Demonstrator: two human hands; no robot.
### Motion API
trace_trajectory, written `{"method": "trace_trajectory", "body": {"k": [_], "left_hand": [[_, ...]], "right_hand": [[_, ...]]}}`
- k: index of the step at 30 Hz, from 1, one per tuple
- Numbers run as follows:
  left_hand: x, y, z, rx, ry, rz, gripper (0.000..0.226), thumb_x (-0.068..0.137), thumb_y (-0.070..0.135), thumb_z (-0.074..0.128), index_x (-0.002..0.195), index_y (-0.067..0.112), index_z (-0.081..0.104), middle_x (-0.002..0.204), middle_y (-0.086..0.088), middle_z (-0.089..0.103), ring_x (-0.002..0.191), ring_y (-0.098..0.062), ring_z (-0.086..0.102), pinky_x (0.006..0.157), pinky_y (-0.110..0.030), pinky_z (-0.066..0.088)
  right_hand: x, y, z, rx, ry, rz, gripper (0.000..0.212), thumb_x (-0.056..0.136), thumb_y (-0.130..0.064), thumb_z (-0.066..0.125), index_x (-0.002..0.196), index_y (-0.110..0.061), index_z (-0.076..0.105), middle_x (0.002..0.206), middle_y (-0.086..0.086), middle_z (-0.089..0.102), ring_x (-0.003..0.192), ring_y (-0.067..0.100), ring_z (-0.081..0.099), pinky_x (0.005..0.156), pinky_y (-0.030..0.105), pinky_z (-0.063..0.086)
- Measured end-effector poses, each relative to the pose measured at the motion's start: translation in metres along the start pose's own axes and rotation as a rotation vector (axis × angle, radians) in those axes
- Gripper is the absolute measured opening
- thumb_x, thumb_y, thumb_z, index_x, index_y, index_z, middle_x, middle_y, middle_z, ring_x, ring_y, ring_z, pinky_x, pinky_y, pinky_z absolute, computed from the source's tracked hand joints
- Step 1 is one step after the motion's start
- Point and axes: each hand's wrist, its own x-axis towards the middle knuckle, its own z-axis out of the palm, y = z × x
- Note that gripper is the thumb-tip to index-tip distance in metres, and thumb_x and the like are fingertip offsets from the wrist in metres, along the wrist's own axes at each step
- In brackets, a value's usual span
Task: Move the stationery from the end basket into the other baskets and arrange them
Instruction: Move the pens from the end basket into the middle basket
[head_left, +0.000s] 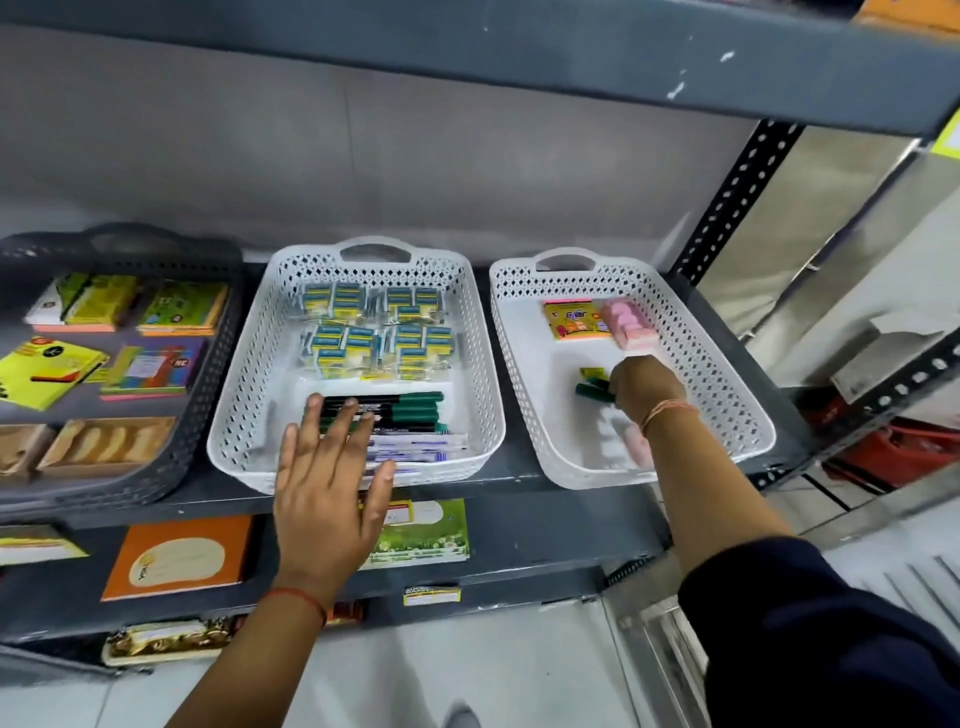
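Three baskets stand on a grey shelf. The right white end basket (727, 364) holds a yellow sticky-note pad (571, 319), pink erasers (626, 319) and green markers (592, 391). My right hand (644, 387) reaches into it, fingers closed on the green markers. The middle white basket (483, 364) holds several blue-yellow packets (376, 332) at the back, green-capped markers (410, 408) and white pens (415, 447) at the front. My left hand (327, 478) hovers flat and open over the near rim of the middle basket, holding nothing. The dark left basket (208, 395) holds notepads.
A grey upper shelf (467, 47) hangs overhead. A perforated metal upright (737, 197) stands at the right. The lower shelf carries an orange notebook (179, 556) and a green notebook (426, 530). Wooden items (104, 441) lie at the front of the dark basket.
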Motion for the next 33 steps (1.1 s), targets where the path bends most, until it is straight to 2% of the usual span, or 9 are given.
{"method": "trace_trajectory", "body": {"k": [7,9,11,14,16,19,22,28,33], "left_hand": [[-0.001,-0.003,-0.003,0.033,-0.003,-0.016,0.063,0.095,0.045,0.023,0.117,0.0,0.06,0.126,-0.02,0.06,0.131,-0.036,0.037,0.11,-0.047,0.021],[-0.001,-0.006,-0.005,0.051,-0.023,-0.011,0.063,0.095,0.046,0.021,0.119,0.0,0.058,0.127,-0.02,0.059,0.131,-0.036,0.037,0.11,-0.047,0.02],[-0.003,-0.012,-0.008,0.062,-0.046,-0.029,0.066,0.095,0.047,0.018,0.122,0.0,0.056,0.128,-0.02,0.058,0.132,-0.035,0.035,0.11,-0.046,0.018],[-0.007,-0.028,-0.013,0.095,-0.076,-0.098,0.072,0.094,0.051,0.013,0.125,0.0,0.053,0.133,-0.02,0.053,0.134,-0.037,0.033,0.11,-0.048,0.018],[-0.01,-0.042,-0.018,0.134,-0.085,-0.129,0.076,0.093,0.053,0.01,0.127,0.0,0.051,0.137,-0.021,0.049,0.135,-0.039,0.03,0.11,-0.047,0.015],[-0.011,-0.06,-0.025,0.155,-0.073,-0.178,0.077,0.093,0.054,0.01,0.129,0.0,0.05,0.14,-0.023,0.044,0.135,-0.04,0.028,0.112,-0.045,0.012],[-0.011,-0.069,-0.03,0.151,-0.053,-0.184,0.074,0.094,0.052,0.012,0.129,-0.002,0.049,0.14,-0.024,0.043,0.135,-0.04,0.029,0.113,-0.045,0.011],[-0.011,-0.071,-0.031,0.128,-0.079,-0.165,0.074,0.094,0.051,0.011,0.128,-0.001,0.051,0.139,-0.023,0.045,0.135,-0.039,0.029,0.112,-0.047,0.012],[-0.007,-0.062,-0.028,0.102,-0.068,-0.176,0.073,0.094,0.051,0.011,0.128,0.0,0.05,0.141,-0.021,0.044,0.137,-0.037,0.026,0.113,-0.046,0.01]], "right_hand": [[0.004,-0.014,-0.002,-0.003,-0.053,-0.037,0.027,0.09,-0.013,0.055,0.111,0.0,0.063,0.116,0.019,0.066,0.108,0.034,0.062,0.086,0.036,0.053],[0.001,-0.018,-0.008,0.02,0.031,-0.054,0.024,0.091,-0.013,0.053,0.11,-0.005,0.064,0.113,0.016,0.068,0.105,0.033,0.063,0.085,0.036,0.054],[-0.004,-0.03,-0.02,0.067,0.211,-0.134,0.021,0.091,-0.013,0.053,0.107,-0.007,0.066,0.109,0.016,0.068,0.1,0.034,0.064,0.08,0.036,0.054],[-0.016,-0.065,-0.048,0.216,0.45,-0.355,0.021,0.09,-0.015,0.056,0.105,-0.007,0.067,0.104,0.018,0.068,0.095,0.035,0.063,0.075,0.037,0.051],[-0.025,-0.099,-0.063,0.301,0.49,-0.534,0.022,0.089,-0.015,0.058,0.107,-0.008,0.068,0.101,0.017,0.068,0.092,0.033,0.063,0.073,0.036,0.051],[-0.034,-0.157,-0.064,0.263,0.404,-0.763,0.025,0.09,-0.014,0.057,0.113,-0.009,0.067,0.106,0.012,0.066,0.096,0.028,0.062,0.081,0.037,0.055],[-0.034,-0.206,-0.044,0.083,0.305,-0.851,0.024,0.09,-0.005,0.055,0.113,-0.005,0.065,0.113,0.011,0.063,0.103,0.027,0.062,0.086,0.037,0.056],[-0.027,-0.236,-0.018,-0.07,0.156,-0.799,0.027,0.089,0.005,0.048,0.115,0.006,0.058,0.115,0.022,0.063,0.102,0.035,0.062,0.079,0.04,0.054],[-0.026,-0.211,-0.029,0.097,0.17,-0.759,0.043,0.085,0.011,0.048,0.123,-0.005,0.06,0.123,0.017,0.061,0.108,0.033,0.061,0.088,0.041,0.055]]}}
